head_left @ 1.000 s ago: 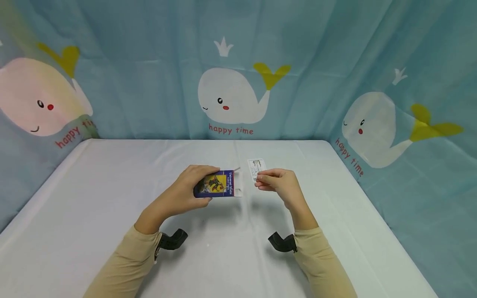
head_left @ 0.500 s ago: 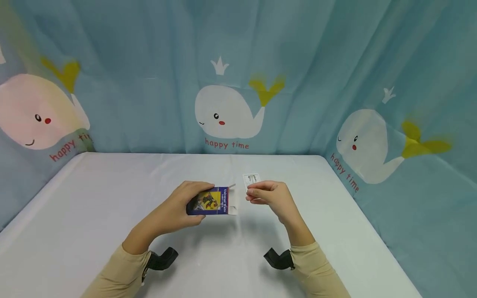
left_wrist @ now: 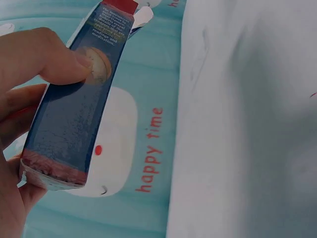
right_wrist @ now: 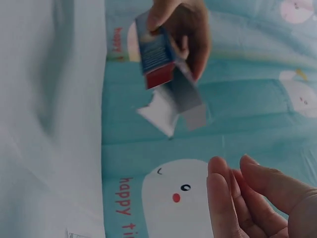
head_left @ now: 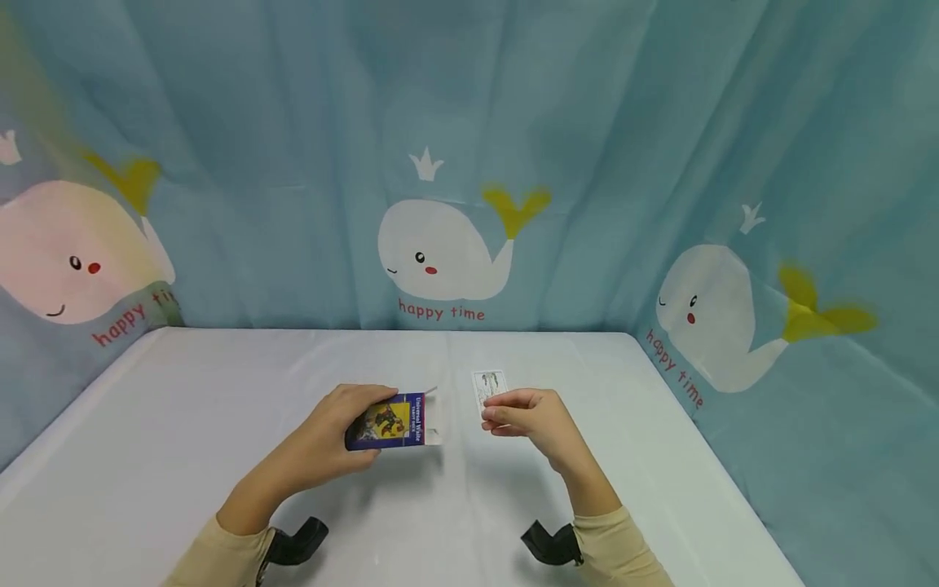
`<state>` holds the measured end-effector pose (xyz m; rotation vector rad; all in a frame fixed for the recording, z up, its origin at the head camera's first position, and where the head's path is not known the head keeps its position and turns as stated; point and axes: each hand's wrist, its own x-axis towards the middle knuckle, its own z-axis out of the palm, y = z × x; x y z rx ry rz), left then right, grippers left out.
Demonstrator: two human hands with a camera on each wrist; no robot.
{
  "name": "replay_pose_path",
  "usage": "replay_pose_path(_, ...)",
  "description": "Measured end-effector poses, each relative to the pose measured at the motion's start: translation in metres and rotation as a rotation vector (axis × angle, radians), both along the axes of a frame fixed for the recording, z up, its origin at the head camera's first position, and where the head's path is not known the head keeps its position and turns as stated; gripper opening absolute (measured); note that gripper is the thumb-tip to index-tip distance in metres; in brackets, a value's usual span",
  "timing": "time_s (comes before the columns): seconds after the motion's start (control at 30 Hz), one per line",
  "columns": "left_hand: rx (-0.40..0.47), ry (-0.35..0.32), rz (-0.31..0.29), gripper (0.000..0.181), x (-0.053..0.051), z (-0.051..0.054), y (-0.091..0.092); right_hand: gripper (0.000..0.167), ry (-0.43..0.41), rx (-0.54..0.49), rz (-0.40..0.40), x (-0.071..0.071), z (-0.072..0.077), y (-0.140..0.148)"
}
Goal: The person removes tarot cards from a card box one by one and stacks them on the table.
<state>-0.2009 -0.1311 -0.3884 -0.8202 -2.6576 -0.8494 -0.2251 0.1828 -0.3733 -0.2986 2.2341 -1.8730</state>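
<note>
My left hand [head_left: 333, 432] grips a dark blue tarot card box [head_left: 386, 421], thumb on one narrow side and fingers opposite. Its open end faces right, and a white flap [right_wrist: 162, 114] hangs loose there. Whether anything is inside the box cannot be seen. A small white printed card [head_left: 490, 385] lies on the table, only its edge showing low in the right wrist view. My right hand [head_left: 535, 420] hovers in front of that card, partly overlapping it in the head view. Its fingers are loosely bent, with nothing between them in the right wrist view.
A white cloth covers the table [head_left: 220, 359]. Behind and to the right hangs a blue curtain [head_left: 308, 244] with whale prints. Black wrist mounts [head_left: 552, 544] stick out from both sleeves.
My left hand has drawn the box leftward, away from the right hand and the card. The right hand and card keep nearly the same places; the head view has tilted up.
</note>
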Motion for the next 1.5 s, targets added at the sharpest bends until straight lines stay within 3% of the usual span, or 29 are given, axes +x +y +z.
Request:
replay_pose_path(0.13,0.044,0.058,-0.003,0.074,-0.001,0.005,-0.002,0.033,-0.003,0.002,-0.020,-0.001,-0.005,0.005)
replay_pose_path(0.3,0.081,0.115,-0.008,0.075,-0.003,0.015,-0.005,0.030,0.001,0.019,-0.007,-0.005,0.000,0.001)
replay_pose_path(0.5,0.107,0.104,-0.010,0.075,-0.005,0.017,-0.002,0.027,0.014,0.044,-0.018,-0.006,0.007,-0.004)
replay_pose_path(0.67,0.122,0.038,-0.036,0.076,0.010,0.007,0.007,0.027,-0.007,0.063,-0.029,0.003,0.000,-0.004)
replay_pose_path(0.77,0.121,0.005,-0.049,0.076,0.014,0.003,0.010,0.028,-0.005,0.067,-0.036,0.008,0.001,-0.004)
replay_pose_path(1.13,0.106,0.017,-0.070,0.075,0.005,0.013,0.004,0.024,-0.013,0.058,-0.048,0.013,0.010,-0.020)
replay_pose_path(1.3,0.109,0.000,-0.065,0.075,0.008,0.014,0.001,0.021,0.003,0.046,-0.023,0.015,0.011,-0.030)
replay_pose_path(1.5,0.101,-0.005,-0.078,0.075,0.011,0.013,0.003,0.021,0.009,0.016,-0.056,0.018,0.008,-0.040)
